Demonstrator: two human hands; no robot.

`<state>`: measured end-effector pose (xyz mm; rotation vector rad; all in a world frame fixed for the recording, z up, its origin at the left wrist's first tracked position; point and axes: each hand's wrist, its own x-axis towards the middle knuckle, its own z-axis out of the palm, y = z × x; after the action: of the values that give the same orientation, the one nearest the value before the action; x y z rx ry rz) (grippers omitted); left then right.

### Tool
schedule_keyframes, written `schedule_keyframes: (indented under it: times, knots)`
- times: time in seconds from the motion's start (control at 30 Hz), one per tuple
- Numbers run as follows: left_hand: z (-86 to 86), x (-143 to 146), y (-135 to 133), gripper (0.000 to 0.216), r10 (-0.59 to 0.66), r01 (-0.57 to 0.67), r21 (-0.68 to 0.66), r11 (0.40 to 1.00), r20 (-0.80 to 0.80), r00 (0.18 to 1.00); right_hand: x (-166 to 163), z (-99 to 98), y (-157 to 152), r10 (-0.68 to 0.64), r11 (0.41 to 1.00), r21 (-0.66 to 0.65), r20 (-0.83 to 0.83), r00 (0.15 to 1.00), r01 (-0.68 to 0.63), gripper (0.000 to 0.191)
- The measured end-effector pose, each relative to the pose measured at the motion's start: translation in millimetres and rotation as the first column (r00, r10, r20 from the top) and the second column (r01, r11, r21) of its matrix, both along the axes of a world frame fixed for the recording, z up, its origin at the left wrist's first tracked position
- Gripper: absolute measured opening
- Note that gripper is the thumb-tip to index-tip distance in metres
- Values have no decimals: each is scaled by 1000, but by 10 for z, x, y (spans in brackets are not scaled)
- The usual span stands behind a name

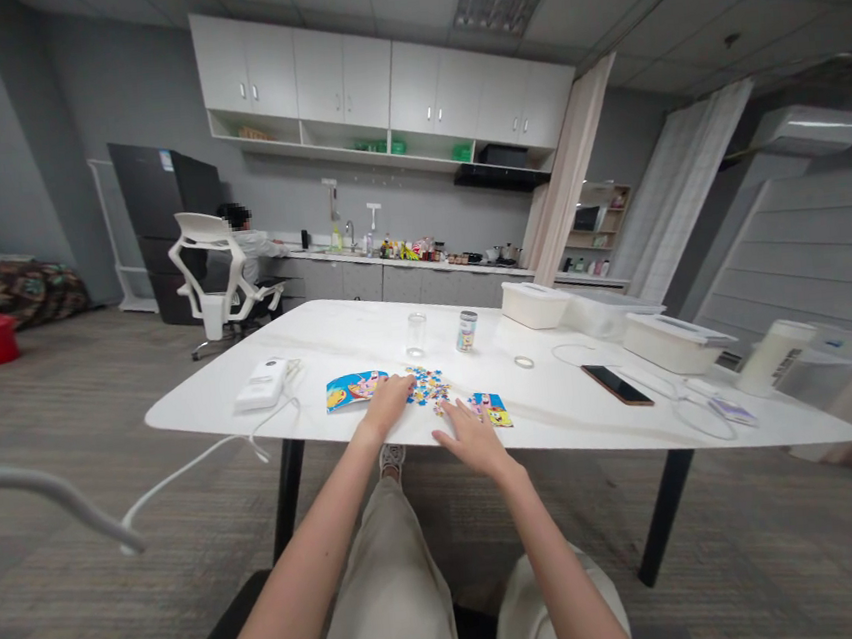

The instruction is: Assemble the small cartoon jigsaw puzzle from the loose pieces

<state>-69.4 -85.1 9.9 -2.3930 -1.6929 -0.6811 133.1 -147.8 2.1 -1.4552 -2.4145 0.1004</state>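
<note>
A heap of small colourful puzzle pieces [429, 385] lies near the front edge of the white table [367, 335]. My left hand [389, 403] rests flat on the table with its fingertips at the left side of the heap. My right hand [472, 438] lies palm down, fingers spread, just right of the heap and touching a colourful picture card [493, 408]. A second colourful card [352, 390] lies left of my left hand. Neither hand visibly holds anything.
On the table stand a clear glass [416, 334], a small printed can [466, 331], white lidded boxes [534, 303] [670, 340], a phone [616, 385], a white device with cable [262, 385] and a white cylinder [774, 354]. A person sits in a white chair [207, 275] at the far counter.
</note>
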Motion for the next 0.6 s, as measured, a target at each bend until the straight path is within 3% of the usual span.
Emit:
schedule_keyframes:
  times: [0.17, 0.27, 0.37, 0.6]
  knots:
    - [-36, -16, 30, 17, -16, 16, -2, 1000, 32, 999, -47, 90, 138, 55, 997, 61, -68, 996, -51, 47]
    - [-59, -30, 34, 16, -19, 19, 1, 1000, 53, 998, -85, 51, 197, 27, 991, 133, -130, 991, -10, 33]
    - [-71, -41, 25, 18, -40, 40, 0, 999, 73, 997, -92, -19, 214, 32, 984, 176, -158, 987, -4, 31]
    - [-42, -48, -4, 22, -47, 50, -22, 999, 114, 992, -53, -51, 213, 78, 992, 111, -176, 981, -59, 32]
